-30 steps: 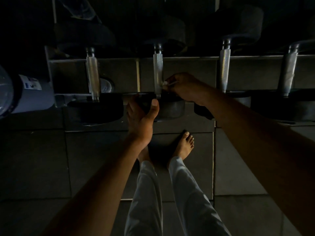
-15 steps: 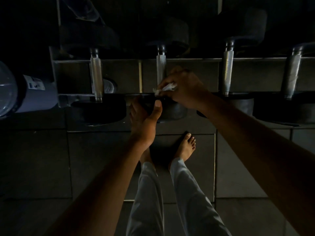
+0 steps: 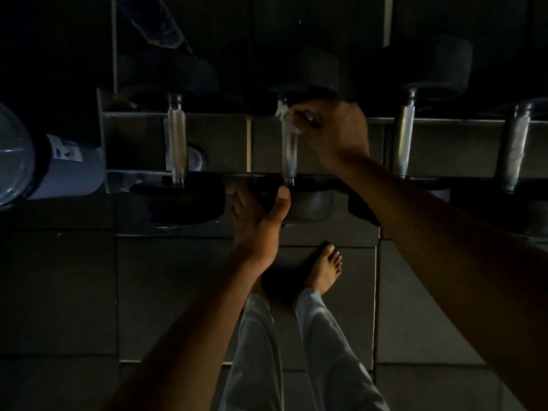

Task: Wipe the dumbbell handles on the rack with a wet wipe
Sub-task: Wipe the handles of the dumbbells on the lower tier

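Several dumbbells lie side by side on a metal rack, their knurled steel handles running away from me. My right hand pinches a white wet wipe against the far end of the second handle. My left hand grips the near black head of that same dumbbell, thumb on top. Other handles stand to the left and right, with one more at the far right. The scene is very dim.
A large pale cylinder with a label juts in from the left edge beside the rack. My bare feet and light trousers stand on grey floor tiles just in front of the rack.
My right hand has slid the wipe along the second handle from its near end up to its far end. My left hand has stayed on the dumbbell's near head.
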Tool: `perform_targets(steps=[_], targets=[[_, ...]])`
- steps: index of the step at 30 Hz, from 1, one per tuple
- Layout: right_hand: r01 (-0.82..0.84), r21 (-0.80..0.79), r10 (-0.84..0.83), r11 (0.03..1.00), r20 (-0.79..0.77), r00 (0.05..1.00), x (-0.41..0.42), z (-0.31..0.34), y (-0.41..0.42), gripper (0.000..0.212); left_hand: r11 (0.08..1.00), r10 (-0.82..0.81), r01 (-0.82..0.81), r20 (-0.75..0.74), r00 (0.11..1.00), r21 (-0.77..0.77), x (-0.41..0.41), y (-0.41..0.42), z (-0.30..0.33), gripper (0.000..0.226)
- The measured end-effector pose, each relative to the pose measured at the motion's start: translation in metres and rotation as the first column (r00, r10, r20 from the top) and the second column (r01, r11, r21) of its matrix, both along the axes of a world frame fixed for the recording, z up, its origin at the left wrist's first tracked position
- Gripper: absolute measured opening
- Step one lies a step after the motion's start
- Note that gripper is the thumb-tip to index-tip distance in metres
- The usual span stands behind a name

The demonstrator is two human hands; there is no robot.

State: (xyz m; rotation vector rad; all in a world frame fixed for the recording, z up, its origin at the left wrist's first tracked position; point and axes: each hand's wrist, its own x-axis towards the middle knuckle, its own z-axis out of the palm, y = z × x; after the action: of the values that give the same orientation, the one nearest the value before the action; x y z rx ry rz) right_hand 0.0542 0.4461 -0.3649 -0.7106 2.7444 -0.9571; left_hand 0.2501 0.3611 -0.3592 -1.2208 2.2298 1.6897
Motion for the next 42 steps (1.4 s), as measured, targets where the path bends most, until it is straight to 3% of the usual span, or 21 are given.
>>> perform_targets(steps=[3,9,17,20,23,26,29,31,32,34,35,42], targets=[[0.095,0.051,-0.093,0.994,-0.029,0.995,-0.001,-0.003,-0.006,0.026,1.0,0.0,0.0,-0.001,1.0,0.009,0.0,-0.001,0.0,0.105],[0.068,0.226,-0.048,0.972,-0.092,0.995,0.011,0.003,-0.014,0.034,1.0,-0.007,0.007,0.007,1.0,0.019,0.0,-0.001,0.006,0.108],[-0.011,0.624,0.106,0.782,-0.116,0.988,0.015,0.014,-0.058,0.022,0.999,-0.042,0.04,0.051,0.998,0.026,-0.002,-0.002,0.01,0.114],[0.009,0.593,0.079,0.805,-0.123,0.989,0.016,0.014,-0.057,0.023,0.999,-0.044,0.043,0.058,0.997,0.017,-0.002,-0.003,0.009,0.115],[0.09,0.395,-0.022,0.914,-0.174,0.985,0.024,0.01,-0.041,0.023,0.998,-0.051,0.05,0.053,0.997,0.024,-0.001,-0.003,0.008,0.115],[0.229,0.126,-0.228,0.965,-0.02,0.973,0.028,0.009,-0.027,0.023,0.999,-0.053,0.052,0.044,0.998,0.01,0.0,-0.003,0.007,0.113],[0.405,-0.025,-0.389,0.914,0.232,0.892,0.024,0.005,-0.023,0.02,0.999,-0.049,0.049,0.038,0.998,-0.002,0.001,-0.002,0.005,0.109],[0.535,-0.023,-0.473,0.844,0.439,0.764,0.021,0.003,-0.027,0.018,0.999,-0.046,0.046,0.041,0.998,-0.003,0.001,-0.001,0.005,0.109],[0.615,-0.008,-0.504,0.788,0.565,0.653,0.02,0.002,-0.029,0.02,0.999,-0.046,0.047,0.042,0.998,-0.002,0.0,-0.001,0.006,0.11],[0.739,0.013,-0.496,0.673,0.749,0.439,0.02,0.004,-0.031,0.022,0.999,-0.051,0.051,0.041,0.998,0.0,-0.001,-0.002,0.008,0.11],[0.765,0.002,-0.465,0.644,0.795,0.389,0.02,0.005,-0.031,0.018,0.998,-0.056,0.056,0.036,0.998,0.003,-0.001,-0.002,0.009,0.109],[0.728,-0.103,-0.263,0.678,0.891,0.37,0.022,0.023,-0.022,0.015,0.998,-0.058,0.058,0.008,0.998,0.009,0.002,-0.002,0.007,0.103]])
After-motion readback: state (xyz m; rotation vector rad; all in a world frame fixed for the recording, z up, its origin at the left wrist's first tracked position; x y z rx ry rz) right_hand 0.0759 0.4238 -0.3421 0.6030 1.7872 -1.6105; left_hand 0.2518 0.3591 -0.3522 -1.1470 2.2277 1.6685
